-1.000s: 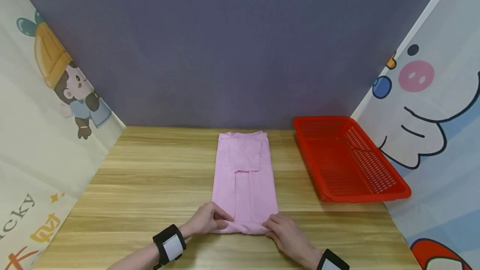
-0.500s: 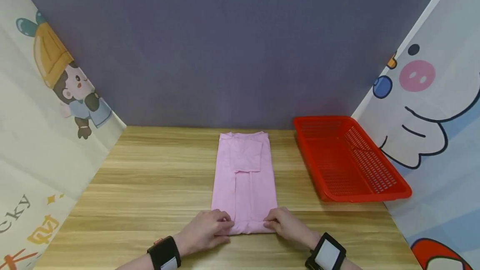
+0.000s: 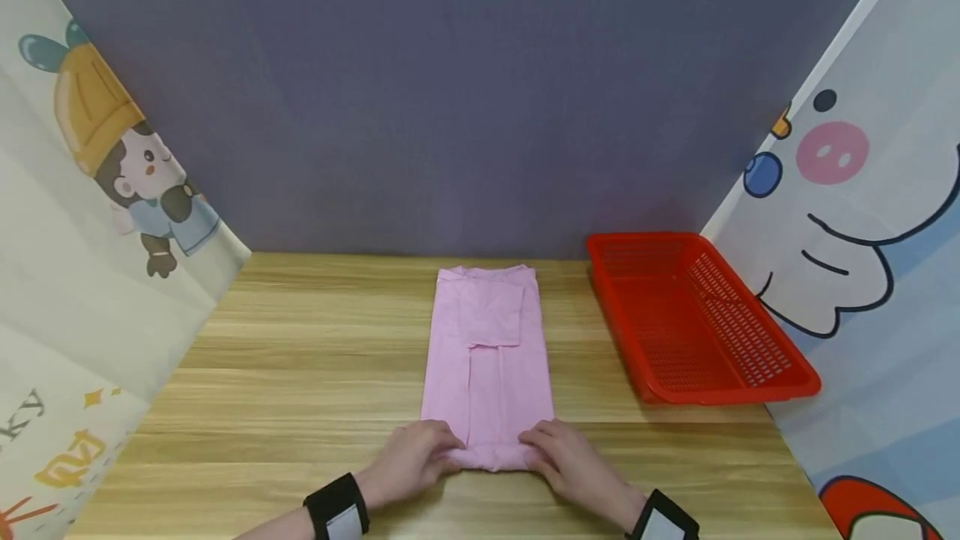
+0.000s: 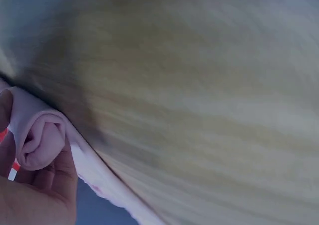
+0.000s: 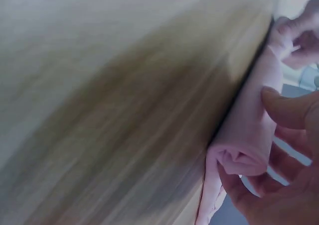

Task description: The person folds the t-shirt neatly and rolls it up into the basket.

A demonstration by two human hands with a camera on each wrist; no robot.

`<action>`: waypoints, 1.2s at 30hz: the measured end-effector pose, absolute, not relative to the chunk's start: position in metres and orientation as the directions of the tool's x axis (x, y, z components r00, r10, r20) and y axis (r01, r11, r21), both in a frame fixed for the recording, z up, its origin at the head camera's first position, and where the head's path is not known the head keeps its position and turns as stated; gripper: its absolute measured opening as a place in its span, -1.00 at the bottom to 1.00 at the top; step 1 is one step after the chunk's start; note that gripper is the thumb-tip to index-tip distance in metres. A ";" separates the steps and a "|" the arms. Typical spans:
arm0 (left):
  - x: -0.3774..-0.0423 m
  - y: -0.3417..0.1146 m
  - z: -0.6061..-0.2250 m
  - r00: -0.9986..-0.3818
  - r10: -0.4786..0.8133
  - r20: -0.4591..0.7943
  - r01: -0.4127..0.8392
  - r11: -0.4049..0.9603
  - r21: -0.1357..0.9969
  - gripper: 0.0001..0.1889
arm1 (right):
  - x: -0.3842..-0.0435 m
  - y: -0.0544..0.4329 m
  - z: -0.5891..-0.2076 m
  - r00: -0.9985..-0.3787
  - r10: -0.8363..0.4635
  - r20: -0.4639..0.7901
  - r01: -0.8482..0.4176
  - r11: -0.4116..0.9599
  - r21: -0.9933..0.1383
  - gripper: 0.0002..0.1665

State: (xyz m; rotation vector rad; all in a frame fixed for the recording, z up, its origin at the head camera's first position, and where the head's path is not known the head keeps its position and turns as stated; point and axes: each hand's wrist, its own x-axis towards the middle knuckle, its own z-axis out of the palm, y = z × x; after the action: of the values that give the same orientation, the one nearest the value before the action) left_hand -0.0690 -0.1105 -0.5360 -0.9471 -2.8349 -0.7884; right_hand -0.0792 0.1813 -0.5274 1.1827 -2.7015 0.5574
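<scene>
One desk (image 3: 300, 340) carries the red basket (image 3: 675, 332) on your right and, in the middle just in front of you, the folded pink garment (image 3: 487, 382), laid lengthwise away from you. The broadest risk, as I judge it, is that the whole garment could slide on the desk if you push forward rather than turn the cloth, since nothing pins its far end. Next, the loose flap (image 3: 491, 315) near that end could ruck up or shift off centre if the layers beneath get dragged. Smaller again, the roll (image 3: 491, 457) at the near edge could turn skewed if one side leads the other, and its spiral ends could loosen and spread if your grip slackens.

As for pose, both hands are grasping that roll, your left hand (image 3: 412, 457) at its left end and your right hand (image 3: 573, 465) at its right. Your forearms come in from below and angle towards each other. Your fingers bend over the far side of the roll; your right thumb (image 5: 284, 107) presses its near side. How tightly the fingertips pinch, you can't tell from here.
</scene>
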 end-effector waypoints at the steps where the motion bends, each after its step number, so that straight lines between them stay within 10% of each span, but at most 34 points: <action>1: -0.070 -0.110 -0.535 -0.831 0.527 0.179 0.539 0.683 0.492 -0.86 | -0.077 0.181 -0.529 -0.661 -0.685 0.307 -0.749 0.624 -0.223 -0.70; 15: -0.077 -0.110 -0.525 -0.907 0.419 -0.042 0.262 0.638 0.724 -0.82 | -0.074 0.178 -0.536 -0.568 -0.698 0.436 -0.801 0.591 -0.096 -0.76; 27: -0.069 -0.116 -0.539 -0.553 0.710 0.436 0.774 0.631 -0.048 -0.72 | -0.087 0.174 -0.536 -0.682 -0.636 0.361 -0.729 0.558 -0.396 -0.86; 36: -0.067 -0.114 -0.545 -0.488 0.743 0.458 0.770 0.613 -0.175 -0.89 | -0.102 0.176 -0.524 -0.791 -0.610 0.050 -0.501 0.598 -0.626 -0.87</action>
State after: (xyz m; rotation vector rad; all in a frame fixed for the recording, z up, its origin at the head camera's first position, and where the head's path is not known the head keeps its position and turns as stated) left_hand -0.0669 -0.1144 -0.5452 -1.1934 -2.3448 -0.0735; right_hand -0.1024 0.1761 -0.5239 1.0370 -2.9574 1.0701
